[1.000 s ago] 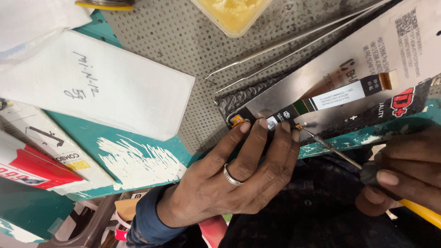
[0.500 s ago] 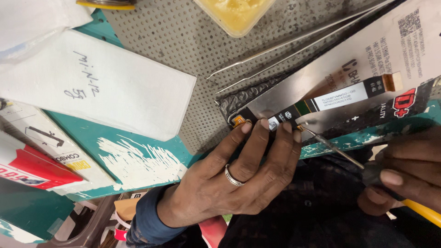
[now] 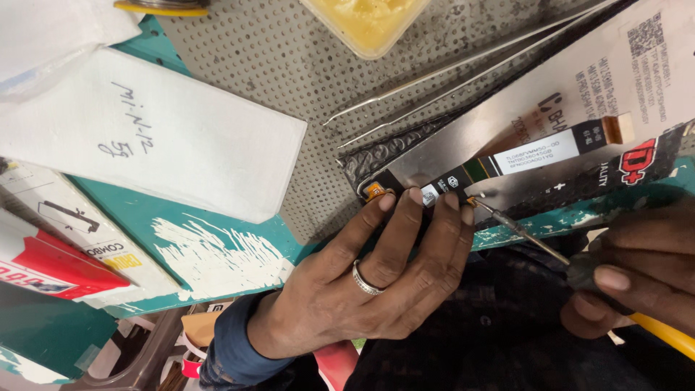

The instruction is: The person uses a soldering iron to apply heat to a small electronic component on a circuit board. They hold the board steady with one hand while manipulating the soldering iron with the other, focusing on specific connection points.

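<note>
A phone display panel (image 3: 463, 148) lies silvery back up on the grey perforated mat (image 3: 289, 65). A black flex cable (image 3: 507, 159) with a white label runs across the panel. My left hand (image 3: 376, 282), a ring on one finger, presses its fingertips on the cable's lower end at the panel's edge. My right hand (image 3: 637, 282) grips a thin tool (image 3: 521, 232) that has a metal tip and a yellow handle. The tip touches the cable just beside my left fingertips.
A white box (image 3: 159, 134) with handwriting lies at left on the teal table (image 3: 217, 246), with red and white packets (image 3: 58, 261) below it. A tub of yellow paste (image 3: 365, 22) stands at the top. Two thin metal rods (image 3: 434, 80) lie on the mat.
</note>
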The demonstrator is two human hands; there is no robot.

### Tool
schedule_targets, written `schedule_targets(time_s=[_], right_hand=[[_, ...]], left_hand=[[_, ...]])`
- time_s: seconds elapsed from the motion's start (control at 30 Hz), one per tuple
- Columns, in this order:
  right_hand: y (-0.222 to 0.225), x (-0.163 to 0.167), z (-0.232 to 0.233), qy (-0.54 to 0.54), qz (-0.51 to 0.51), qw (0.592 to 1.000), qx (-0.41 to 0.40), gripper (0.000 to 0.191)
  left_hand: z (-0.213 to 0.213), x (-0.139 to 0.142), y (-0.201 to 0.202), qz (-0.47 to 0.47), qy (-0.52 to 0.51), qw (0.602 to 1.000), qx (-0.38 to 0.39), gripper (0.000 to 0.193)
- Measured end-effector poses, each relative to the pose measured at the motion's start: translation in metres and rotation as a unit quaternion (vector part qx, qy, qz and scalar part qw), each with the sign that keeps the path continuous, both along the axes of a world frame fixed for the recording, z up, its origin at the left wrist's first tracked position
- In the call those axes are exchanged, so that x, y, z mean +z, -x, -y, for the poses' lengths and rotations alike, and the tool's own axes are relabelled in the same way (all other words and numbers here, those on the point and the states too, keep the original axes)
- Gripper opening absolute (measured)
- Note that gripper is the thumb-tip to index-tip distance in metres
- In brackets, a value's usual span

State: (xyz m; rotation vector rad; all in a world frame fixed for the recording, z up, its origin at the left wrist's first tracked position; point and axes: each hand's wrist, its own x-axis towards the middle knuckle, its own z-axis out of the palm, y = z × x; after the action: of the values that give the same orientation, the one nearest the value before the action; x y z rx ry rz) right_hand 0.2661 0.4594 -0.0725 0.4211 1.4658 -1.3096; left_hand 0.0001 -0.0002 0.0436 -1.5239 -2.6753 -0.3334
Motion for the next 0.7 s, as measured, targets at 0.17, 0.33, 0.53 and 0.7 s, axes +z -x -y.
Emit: schedule_targets(time_s=[0.17, 0.33, 0.53, 0.7], right_hand=[[0.024, 0.010, 0.001, 0.021, -0.480, 0.848, 0.224, 0.024], [0.006, 0.000, -0.003, 0.000, -0.521, 0.825, 0.220, 0.024], [-0.021, -0.016, -0.003, -0.023, -0.579, 0.795, 0.181, 0.019], [-0.004, -0.005, -0.008, -0.005, -0.539, 0.815, 0.212, 0.023]], left_hand=[[-0.001, -0.002, -0.001, 0.002, -0.005, 1.000, 0.001, 0.030], [-0.001, -0.004, -0.003, 0.008, -0.010, 1.000, 0.003, 0.031], [-0.001, -0.003, -0.002, 0.007, -0.015, 1.000, 0.002, 0.030], [-0.001, -0.003, -0.001, 0.000, -0.014, 1.000, 0.002, 0.029]])
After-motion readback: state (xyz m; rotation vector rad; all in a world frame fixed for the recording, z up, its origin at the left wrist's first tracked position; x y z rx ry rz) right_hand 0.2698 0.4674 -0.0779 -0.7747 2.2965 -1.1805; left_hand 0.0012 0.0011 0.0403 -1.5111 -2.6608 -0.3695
